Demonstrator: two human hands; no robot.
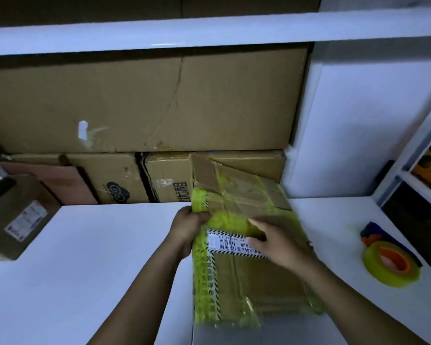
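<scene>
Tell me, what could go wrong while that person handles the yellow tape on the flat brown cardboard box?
1. The left hand and right hand pinch the bunched yellow-green tape; it could snap or stick to itself.
2. The tape meets the white printed label, which might tear with it.
3. The flat brown cardboard box lies loose on the white table, so a hard pull may drag it.
</scene>
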